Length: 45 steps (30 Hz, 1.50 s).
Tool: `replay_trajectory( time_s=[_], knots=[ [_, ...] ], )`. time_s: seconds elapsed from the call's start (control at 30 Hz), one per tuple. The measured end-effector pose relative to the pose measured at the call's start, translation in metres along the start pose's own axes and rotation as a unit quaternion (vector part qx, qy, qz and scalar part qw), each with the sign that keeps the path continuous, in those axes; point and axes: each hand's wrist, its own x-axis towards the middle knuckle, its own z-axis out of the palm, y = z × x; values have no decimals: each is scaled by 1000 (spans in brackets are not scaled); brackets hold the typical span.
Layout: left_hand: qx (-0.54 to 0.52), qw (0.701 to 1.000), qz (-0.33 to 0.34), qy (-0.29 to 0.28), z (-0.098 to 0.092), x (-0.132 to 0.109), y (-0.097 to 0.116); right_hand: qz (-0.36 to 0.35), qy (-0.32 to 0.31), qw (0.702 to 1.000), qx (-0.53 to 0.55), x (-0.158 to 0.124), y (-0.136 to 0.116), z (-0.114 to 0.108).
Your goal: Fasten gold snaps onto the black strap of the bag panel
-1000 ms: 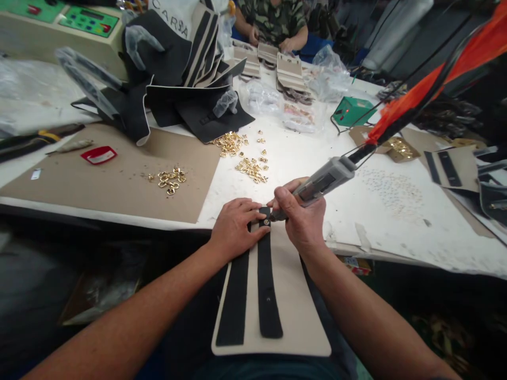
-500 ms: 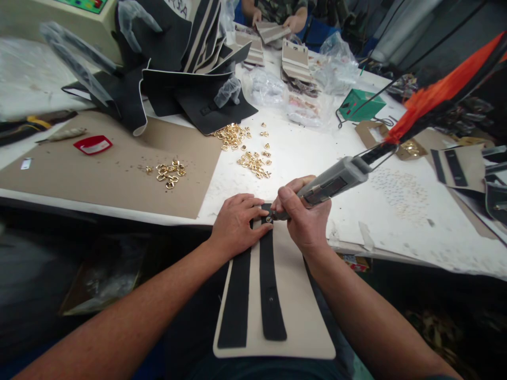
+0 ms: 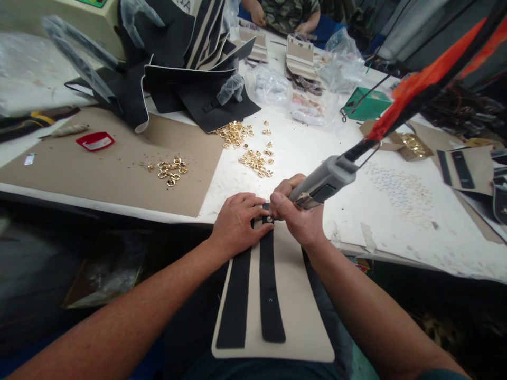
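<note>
A beige panel (image 3: pixel 293 316) with two black strips lies in front of me, its far end at the table's edge. My left hand (image 3: pixel 240 224) rests on that end, fingers stretched out, with thumb and index finger on either side of a small metal fitting (image 3: pixel 270 219) on the right-hand black strap (image 3: pixel 271 274). Wrapped round a grey electric screwdriver (image 3: pixel 325 182), my right hand (image 3: pixel 303 219) is closed just right of the fitting. The screwdriver tilts up to the right, and my fingers hide its tip.
Gold hardware (image 3: pixel 255 162) lies in piles on the white table (image 3: pixel 312 150). Black panels (image 3: pixel 190 95) stand at the back left, beside brown board (image 3: pixel 95 179). A green box (image 3: pixel 366 103) and orange-wrapped cable (image 3: pixel 431 79) are to the right. Another person's hands (image 3: pixel 304 27) are at the far side.
The screwdriver and my right hand have shifted slightly left, and the cable hangs lower. My left hand stays on the panel. The other person's hands no longer hold the beige piece up.
</note>
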Motion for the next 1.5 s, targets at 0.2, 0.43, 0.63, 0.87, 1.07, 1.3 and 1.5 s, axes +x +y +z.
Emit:
replay_trajectory(
  time_s=[0.2, 0.43, 0.63, 0.87, 1.07, 1.3, 1.5],
  knots=[
    [2, 1000, 12, 17, -2, 0, 1, -11, -67, 998, 11, 3, 1, -2],
    [0, 1000, 11, 16, 0, 1, 1, -5, -25, 1000, 1, -1, 3, 2],
    [8, 1000, 10, 5, -3, 2, 2, 11, 7, 999, 30, -1, 1, 2],
    [3, 1000, 7, 7, -6, 1, 5, 1, -18, 997, 74, 1, -19, -9],
    [4, 1000, 4, 9, -5, -1, 1, 43, 127, 990, 46, -5, -52, -39],
    [-1, 1000, -15, 9, 0, 4, 4, 202, 168, 961, -89, -70, -43, -106],
    [19, 998, -49, 19, 5, 1, 15, 235, 211, 941, -125, -123, -14, -137]
  ],
)
